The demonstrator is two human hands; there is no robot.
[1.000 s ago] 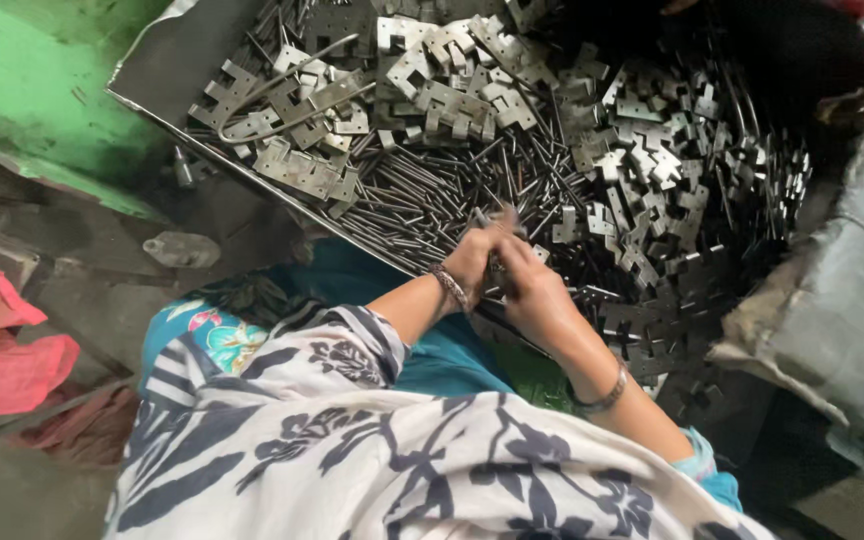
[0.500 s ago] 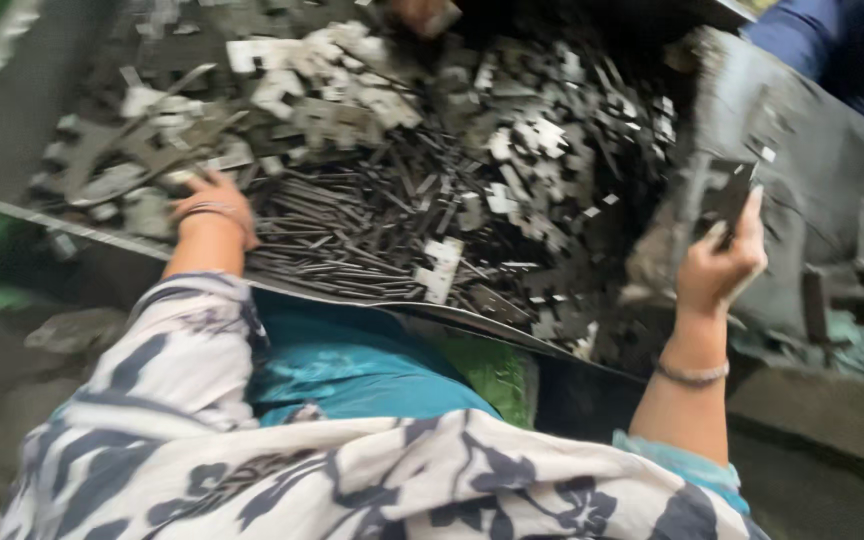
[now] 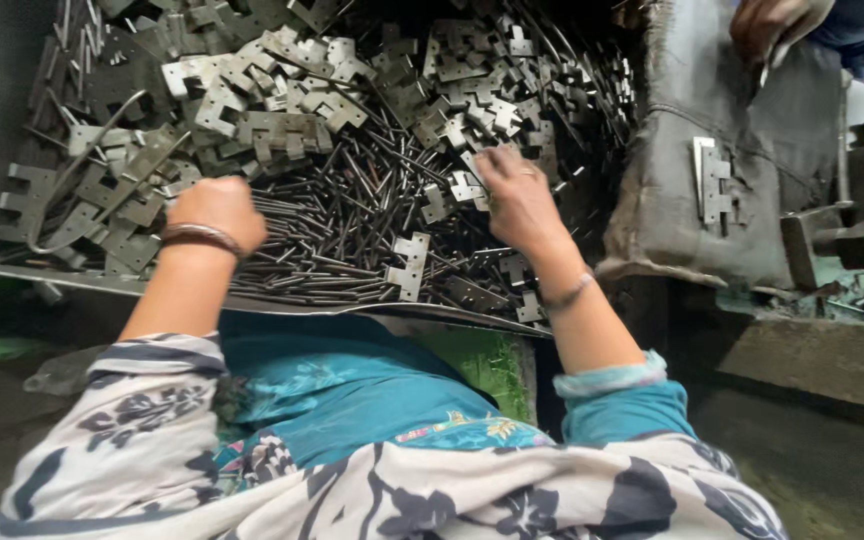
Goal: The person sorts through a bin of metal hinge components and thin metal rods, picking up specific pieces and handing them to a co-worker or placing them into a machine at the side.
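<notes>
Steel hinge leaves (image 3: 282,130) and thin pins (image 3: 332,240) lie heaped loose in a shallow metal tray (image 3: 72,275) just before the person, within easy reach of both arms. Left hand (image 3: 214,208) rests knuckles-up on the pins, its grasp hidden. Right hand (image 3: 514,195) spreads its fingers over leaves at the heap's right side, seemingly sorting; whether it has closed on one I cannot tell.

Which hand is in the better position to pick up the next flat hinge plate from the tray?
Right, probably. The right hand already has its fingers spread on the flat hinge plates at the pile's right side. The left hand is closed over the thin metal pins, with hinge plates farther from it.
</notes>
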